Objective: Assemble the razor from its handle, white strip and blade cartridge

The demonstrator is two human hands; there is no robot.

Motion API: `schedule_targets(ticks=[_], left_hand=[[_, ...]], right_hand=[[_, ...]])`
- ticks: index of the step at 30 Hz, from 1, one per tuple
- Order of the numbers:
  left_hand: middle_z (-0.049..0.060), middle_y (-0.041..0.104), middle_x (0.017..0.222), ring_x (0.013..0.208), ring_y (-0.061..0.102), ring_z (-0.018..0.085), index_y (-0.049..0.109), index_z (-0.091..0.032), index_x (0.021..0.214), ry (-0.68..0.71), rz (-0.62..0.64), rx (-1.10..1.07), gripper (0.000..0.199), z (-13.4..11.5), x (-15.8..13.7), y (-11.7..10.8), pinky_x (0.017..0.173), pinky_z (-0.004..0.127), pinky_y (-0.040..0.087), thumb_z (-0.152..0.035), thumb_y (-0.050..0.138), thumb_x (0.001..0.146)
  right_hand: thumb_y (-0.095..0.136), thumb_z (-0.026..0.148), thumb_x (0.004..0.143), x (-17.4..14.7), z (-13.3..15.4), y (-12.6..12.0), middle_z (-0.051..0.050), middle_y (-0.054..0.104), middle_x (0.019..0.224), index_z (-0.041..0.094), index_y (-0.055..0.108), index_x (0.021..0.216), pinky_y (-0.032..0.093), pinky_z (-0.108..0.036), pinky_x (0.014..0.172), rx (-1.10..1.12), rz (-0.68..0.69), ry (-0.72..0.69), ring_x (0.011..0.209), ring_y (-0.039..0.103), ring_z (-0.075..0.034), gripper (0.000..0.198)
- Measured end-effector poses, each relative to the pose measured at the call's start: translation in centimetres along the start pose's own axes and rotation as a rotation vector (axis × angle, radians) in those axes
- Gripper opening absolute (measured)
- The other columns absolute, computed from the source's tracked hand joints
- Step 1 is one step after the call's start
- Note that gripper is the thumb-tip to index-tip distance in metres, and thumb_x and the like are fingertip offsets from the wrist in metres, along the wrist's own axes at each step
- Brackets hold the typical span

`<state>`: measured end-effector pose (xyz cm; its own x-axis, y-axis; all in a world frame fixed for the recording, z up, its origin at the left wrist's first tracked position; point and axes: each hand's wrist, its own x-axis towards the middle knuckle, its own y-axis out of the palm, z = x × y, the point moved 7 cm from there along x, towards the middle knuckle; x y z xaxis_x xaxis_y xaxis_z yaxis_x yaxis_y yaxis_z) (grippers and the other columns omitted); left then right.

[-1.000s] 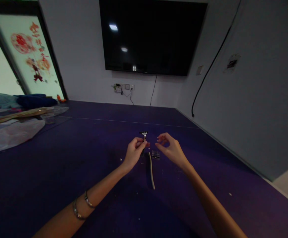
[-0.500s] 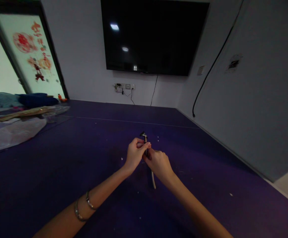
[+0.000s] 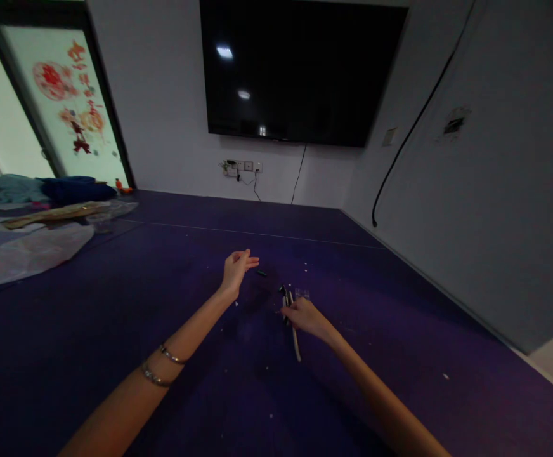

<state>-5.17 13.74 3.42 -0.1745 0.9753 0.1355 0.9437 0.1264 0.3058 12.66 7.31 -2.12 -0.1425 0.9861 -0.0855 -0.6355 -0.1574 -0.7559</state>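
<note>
My right hand (image 3: 305, 315) is closed on a slim dark-and-silver thing with a small head, which looks like a razor (image 3: 285, 299), held low over the purple surface. Its lower part is hidden by my fingers. A thin whitish stick (image 3: 296, 346) runs down beside that hand, and a small clear plastic piece (image 3: 302, 293) lies just behind it. My left hand (image 3: 236, 271) is raised to the left, apart from the razor, with fingers stretched out and nothing visible in them. Just right of its fingertips is a small dark green piece (image 3: 262, 273); whether it touches the surface I cannot tell.
The purple surface (image 3: 172, 292) carries several tiny white scraps. Plastic sheeting (image 3: 39, 251) and folded blue cloth (image 3: 77, 189) lie at far left. A television (image 3: 300, 70) hangs on the back wall above sockets. A black cable (image 3: 409, 120) hangs along the right wall.
My left hand has let go of the razor and moved left. My right hand has lowered the razor slightly. The small green piece and the clear plastic piece now show.
</note>
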Motion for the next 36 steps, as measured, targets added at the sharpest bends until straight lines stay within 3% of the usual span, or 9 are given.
schedule_targets(ticks=[6, 15, 22, 27, 30, 32, 36], left_hand=[[0.008, 0.069, 0.067, 0.063, 0.067, 0.018, 0.05, -0.016, 0.074, -0.016, -0.025, -0.001, 0.016, -0.9, 0.6, -1.0, 0.069, 0.03, 0.046, -0.03, 0.057, 0.075], [0.008, 0.069, 0.067, 0.063, 0.067, 0.017, 0.051, -0.015, 0.073, -0.034, 0.006, -0.002, 0.015, -0.5, 0.6, -0.8, 0.072, 0.03, 0.047, -0.03, 0.053, 0.076], [0.009, 0.069, 0.069, 0.064, 0.066, 0.017, 0.051, -0.015, 0.074, -0.037, 0.018, 0.011, 0.015, -0.5, 0.3, -0.6, 0.07, 0.029, 0.047, -0.029, 0.052, 0.077], [0.008, 0.068, 0.07, 0.063, 0.066, 0.015, 0.052, -0.014, 0.076, -0.03, 0.027, 0.055, 0.016, -0.1, 0.6, -0.7, 0.065, 0.026, 0.047, -0.03, 0.053, 0.075], [0.004, 0.066, 0.067, 0.056, 0.062, 0.013, 0.052, -0.015, 0.076, -0.031, 0.039, 0.124, 0.013, 0.2, 1.1, -0.9, 0.056, 0.023, 0.046, -0.028, 0.053, 0.074], [0.002, 0.063, 0.062, 0.048, 0.057, 0.01, 0.053, -0.015, 0.072, -0.056, 0.109, 0.257, 0.012, 0.7, 1.2, -0.7, 0.047, 0.021, 0.043, -0.027, 0.053, 0.072], [-0.001, 0.058, 0.054, 0.038, 0.049, 0.007, 0.055, -0.014, 0.067, -0.157, 0.429, 0.65, 0.013, 2.4, 0.5, 0.8, 0.037, 0.018, 0.035, -0.026, 0.054, 0.071]], right_hand=[[0.046, 0.026, 0.076, 0.0, 0.1, 0.7, 0.002, 0.043, 0.039, 0.018, 0.046, 0.04, 0.027, -0.02, 0.04, -0.022, -0.009, -0.001, 0.038, 0.041, -0.009, 0.037], [0.05, 0.025, 0.073, -0.6, 0.8, 1.1, -0.004, 0.059, 0.049, 0.015, 0.06, 0.049, 0.032, -0.02, 0.046, -0.23, -0.059, -0.071, 0.047, 0.055, -0.012, 0.028], [0.048, 0.028, 0.075, -0.5, 0.8, 1.2, -0.005, 0.06, 0.051, 0.016, 0.061, 0.051, 0.03, -0.021, 0.045, -0.272, -0.082, -0.105, 0.047, 0.055, -0.012, 0.029], [0.054, 0.031, 0.073, 0.6, -0.8, -1.5, -0.004, 0.064, 0.06, 0.018, 0.065, 0.063, 0.034, -0.022, 0.05, -0.281, -0.143, -0.092, 0.056, 0.059, -0.015, 0.021], [0.059, 0.025, 0.069, 1.5, -2.5, -4.0, -0.004, 0.066, 0.081, 0.019, 0.066, 0.08, 0.041, -0.024, 0.063, -0.215, -0.24, -0.205, 0.073, 0.061, -0.016, 0.015], [0.062, 0.023, 0.066, 1.9, -3.7, -5.0, -0.006, 0.064, 0.094, 0.017, 0.064, 0.091, 0.042, -0.028, 0.076, -0.19, -0.284, -0.311, 0.086, 0.059, -0.018, 0.025], [0.067, 0.028, 0.064, 2.4, -6.4, -4.9, -0.009, 0.061, 0.108, 0.018, 0.058, 0.108, 0.037, -0.038, 0.091, -0.146, -0.277, -0.361, 0.103, 0.052, -0.023, 0.046]])
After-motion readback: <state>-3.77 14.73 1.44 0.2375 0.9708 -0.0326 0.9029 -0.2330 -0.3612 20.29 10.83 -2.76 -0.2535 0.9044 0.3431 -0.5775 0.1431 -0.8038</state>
